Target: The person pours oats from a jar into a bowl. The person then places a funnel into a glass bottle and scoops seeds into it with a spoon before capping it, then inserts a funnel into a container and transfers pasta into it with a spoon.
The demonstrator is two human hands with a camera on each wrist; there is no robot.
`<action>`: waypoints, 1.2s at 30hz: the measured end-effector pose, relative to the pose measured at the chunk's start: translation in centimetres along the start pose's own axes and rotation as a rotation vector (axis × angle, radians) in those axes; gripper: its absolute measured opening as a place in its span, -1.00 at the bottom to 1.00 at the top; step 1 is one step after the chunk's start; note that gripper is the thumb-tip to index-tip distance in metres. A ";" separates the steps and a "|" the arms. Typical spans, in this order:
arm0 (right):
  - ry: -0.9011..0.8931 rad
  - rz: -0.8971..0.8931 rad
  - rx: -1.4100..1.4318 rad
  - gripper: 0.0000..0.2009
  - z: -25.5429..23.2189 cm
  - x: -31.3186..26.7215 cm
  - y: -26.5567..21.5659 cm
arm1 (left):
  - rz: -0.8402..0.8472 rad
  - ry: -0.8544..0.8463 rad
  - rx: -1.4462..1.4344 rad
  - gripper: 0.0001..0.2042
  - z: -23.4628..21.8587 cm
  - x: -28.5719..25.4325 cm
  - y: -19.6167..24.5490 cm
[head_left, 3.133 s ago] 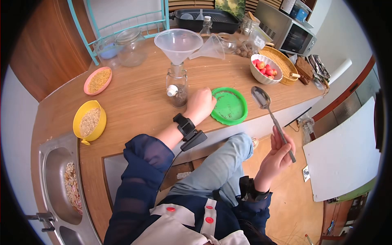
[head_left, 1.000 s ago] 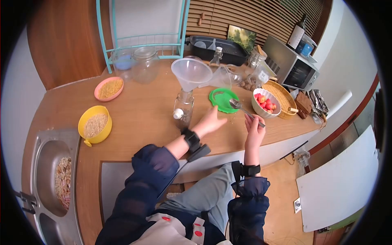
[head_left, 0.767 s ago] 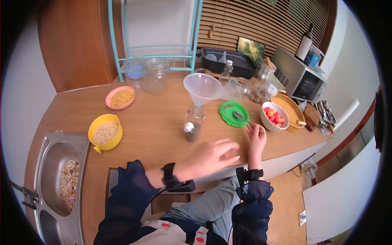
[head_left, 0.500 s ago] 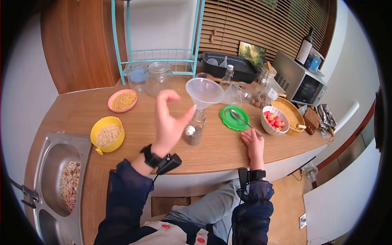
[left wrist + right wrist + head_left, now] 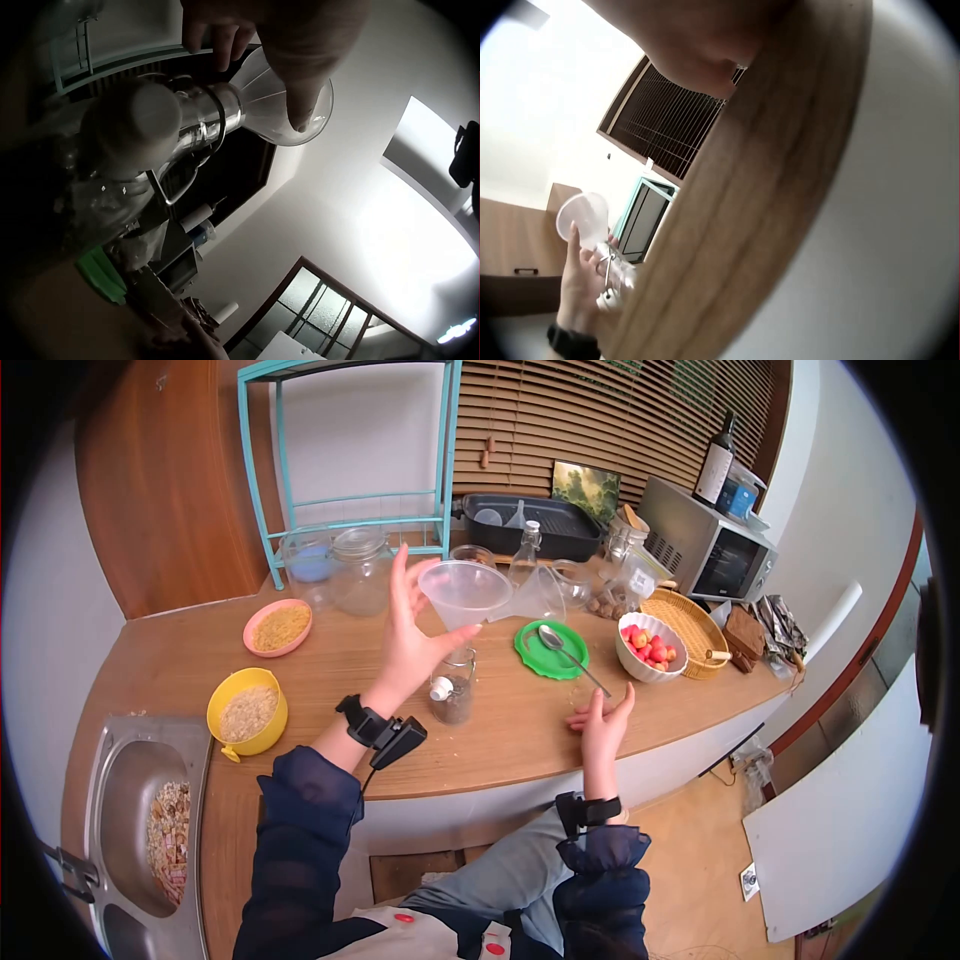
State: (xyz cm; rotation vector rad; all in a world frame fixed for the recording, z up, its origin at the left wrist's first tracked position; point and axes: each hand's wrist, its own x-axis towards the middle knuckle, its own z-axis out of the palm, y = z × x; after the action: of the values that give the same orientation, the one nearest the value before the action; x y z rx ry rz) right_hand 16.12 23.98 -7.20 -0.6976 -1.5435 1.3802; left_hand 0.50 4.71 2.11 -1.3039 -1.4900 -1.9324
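Observation:
A clear plastic funnel (image 5: pixel 465 590) stands in the mouth of a swing-top glass bottle (image 5: pixel 452 700) with dark grains in its base. My left hand (image 5: pixel 412 645) is raised at the funnel's left, thumb and fingers spread around its cone. In the left wrist view the thumb (image 5: pixel 301 109) overlaps the funnel near its rim. A metal spoon (image 5: pixel 570 655) lies with its bowl on a shallow green dish (image 5: pixel 540 663) and its handle out toward me. Just below the handle's end is my right hand (image 5: pixel 603 730), fingers loose and holding nothing.
A white bowl (image 5: pixel 640 668) of small red fruit and a wicker tray (image 5: pixel 690 630) stand at right. At left are a yellow cup (image 5: pixel 275 725) of oats, a pink dish (image 5: pixel 300 645) and a sink (image 5: pixel 120 760). Jars, bottles and a black pan (image 5: pixel 565 530) line the back.
My right hand carried the spoon to the green dish, let it go and drew back slightly. My left hand left the bottle's area, rose and moved to the funnel.

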 end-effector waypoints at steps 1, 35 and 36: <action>0.028 -0.063 -0.055 -0.48 0.2 -0.9 -0.6 | -0.033 -0.073 0.020 -0.03 -0.3 0.3 1.0; -0.055 -0.441 -0.490 -0.95 0.0 -2.0 0.4 | -0.161 -0.569 0.618 -0.58 2.3 6.5 -12.8; -0.066 -0.432 -0.495 -0.95 0.0 -2.0 0.3 | -0.152 -0.574 0.616 -0.58 2.8 6.6 -13.3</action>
State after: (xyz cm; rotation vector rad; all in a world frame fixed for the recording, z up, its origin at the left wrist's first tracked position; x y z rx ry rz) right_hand 16.93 22.29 -8.04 -0.5617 -1.9754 0.7109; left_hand -11.50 13.68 0.25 -1.5214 -2.2700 -1.0328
